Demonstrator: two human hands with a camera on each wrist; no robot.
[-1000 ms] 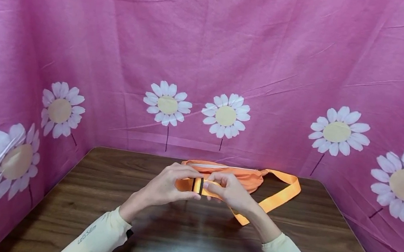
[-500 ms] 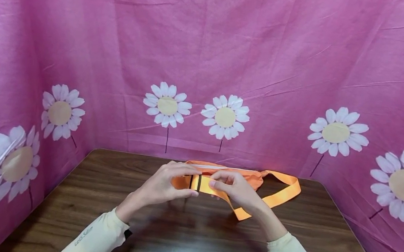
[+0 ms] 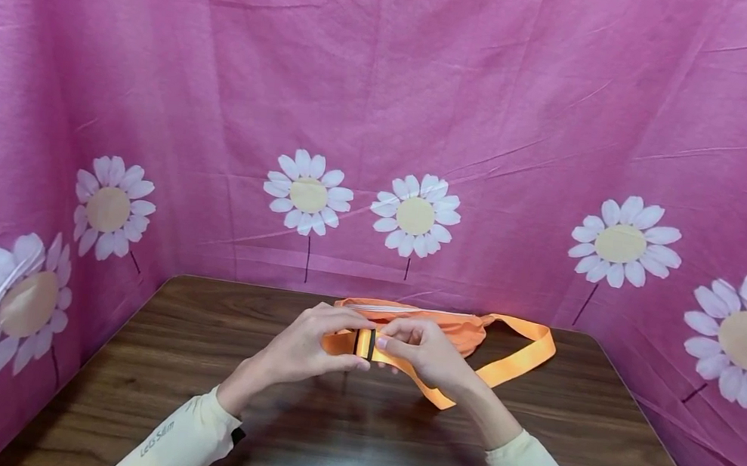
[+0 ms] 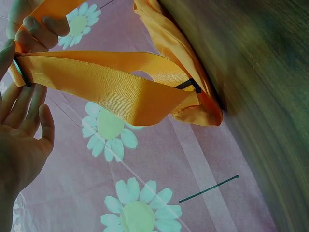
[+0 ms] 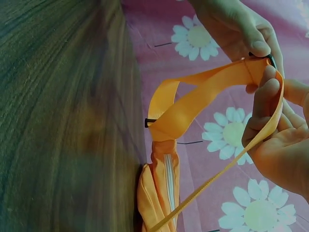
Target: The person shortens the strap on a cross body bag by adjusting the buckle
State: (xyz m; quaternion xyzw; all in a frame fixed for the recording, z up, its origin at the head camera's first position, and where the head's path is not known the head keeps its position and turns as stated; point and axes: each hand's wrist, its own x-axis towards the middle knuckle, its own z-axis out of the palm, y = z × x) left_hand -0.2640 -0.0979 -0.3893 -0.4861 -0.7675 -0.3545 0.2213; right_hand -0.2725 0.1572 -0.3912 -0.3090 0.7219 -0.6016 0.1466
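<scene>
A pink cloth (image 3: pixel 390 75) printed with white daisies hangs around the brown wooden desk (image 3: pixel 296 445). Near the desk's far edge lies an orange bag (image 3: pixel 462 332), partly hidden behind the person's hands. Its lighter orange strap (image 3: pixel 518 362) bends out from the bag's right end and back to the hands. The left grip (image 3: pixel 310 340) pinches a black slider (image 3: pixel 371 344) between thumb and fingers, raised above the desk; the right grip (image 3: pixel 432 353) pinches the strap just beside it. The bag's white zipper (image 5: pixel 170 181) and a small black ring (image 5: pixel 150 123) on the strap show in the right wrist view.
</scene>
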